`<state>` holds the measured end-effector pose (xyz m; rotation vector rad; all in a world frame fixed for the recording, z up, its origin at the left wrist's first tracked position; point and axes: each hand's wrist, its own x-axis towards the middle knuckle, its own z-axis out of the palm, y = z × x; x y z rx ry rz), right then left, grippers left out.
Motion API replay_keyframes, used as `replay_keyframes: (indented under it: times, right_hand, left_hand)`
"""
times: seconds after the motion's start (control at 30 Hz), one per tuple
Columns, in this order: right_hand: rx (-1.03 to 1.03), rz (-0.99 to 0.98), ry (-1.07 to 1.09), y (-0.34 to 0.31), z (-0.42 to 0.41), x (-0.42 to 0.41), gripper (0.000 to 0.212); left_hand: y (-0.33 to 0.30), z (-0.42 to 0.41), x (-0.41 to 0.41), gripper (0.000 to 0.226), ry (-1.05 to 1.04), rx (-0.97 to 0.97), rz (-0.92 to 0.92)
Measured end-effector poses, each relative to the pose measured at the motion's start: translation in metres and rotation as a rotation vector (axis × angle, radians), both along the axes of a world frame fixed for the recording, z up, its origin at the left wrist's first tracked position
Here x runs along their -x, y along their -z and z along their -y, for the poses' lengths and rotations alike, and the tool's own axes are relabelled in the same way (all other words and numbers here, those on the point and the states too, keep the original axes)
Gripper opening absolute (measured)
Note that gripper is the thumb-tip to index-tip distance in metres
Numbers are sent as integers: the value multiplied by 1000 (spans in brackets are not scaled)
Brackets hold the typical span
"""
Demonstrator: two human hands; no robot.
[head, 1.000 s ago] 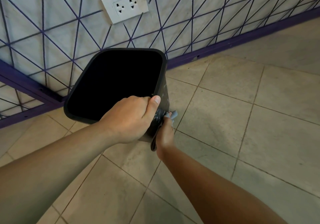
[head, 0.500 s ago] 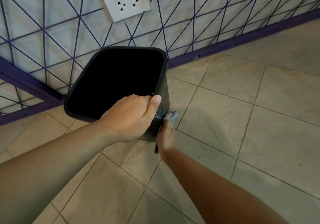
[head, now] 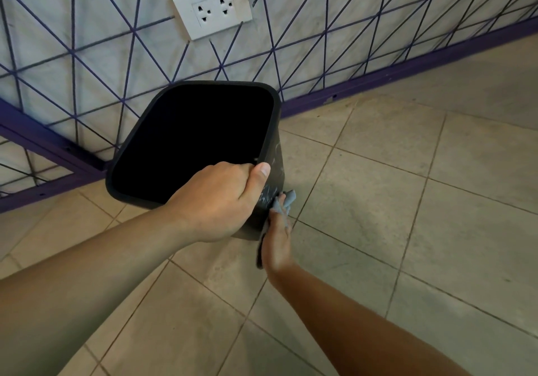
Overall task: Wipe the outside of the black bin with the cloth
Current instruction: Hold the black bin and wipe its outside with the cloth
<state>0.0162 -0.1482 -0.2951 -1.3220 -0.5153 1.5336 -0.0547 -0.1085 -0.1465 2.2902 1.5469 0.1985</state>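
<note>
The black bin stands on the tiled floor close to the wall, its dark open mouth facing me. My left hand grips its near right rim, thumb on the outside corner. My right hand presses a grey-blue cloth flat against the bin's right outer side, low down. Pale scuff marks show on that side above the cloth. Most of the cloth is hidden between palm and bin.
A wall with purple diagonal lines and a purple skirting runs behind the bin. A white double socket sits above it. Beige floor tiles stretch to the right and toward me.
My right hand with the cloth has slid a little up and along the bin's right side. My left hand keeps the same grip on the rim.
</note>
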Motion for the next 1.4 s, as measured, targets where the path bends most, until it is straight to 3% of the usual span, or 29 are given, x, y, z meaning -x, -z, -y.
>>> replay_keyframes:
  times: [0.1,0.27,0.43,0.6,0.73,0.97,1.03,1.13,1.3,1.4]
  right_hand:
    - [128,-173,112,0,-26,-4,62]
    - [-71,14,-9,-16,15,7,87]
    - [236,-322,178,-19,-25,-5,64]
    - [209,-367,171,-56,-8,4,55]
    - [350,-348,207,-58,-34,-2,60]
    - [348,-192,133,-60,-38,5,58]
    - [375,-225,124,-59,-42,3,51]
    - [330,-243,93,-61,-35,9,61]
    - [375,-210,116,-68,-43,0,59]
    - [295,-225,70,-74,-33,6,57]
  left_hand:
    - [0,-1,0,52,14,0,-8]
    - [-1,-2,2,55,-3,37,9]
    - [-1,-3,0,55,8,35,20]
    - [-1,-3,0,55,-9,61,7]
    - [0,-5,0,55,-28,73,29]
    - [2,-4,-2,54,-109,76,51]
    - [2,-3,-4,55,-122,80,44]
    - [2,-2,-4,54,-132,82,56]
    - [2,-4,-5,54,-122,65,38]
    - [4,-4,-3,53,-118,72,63]
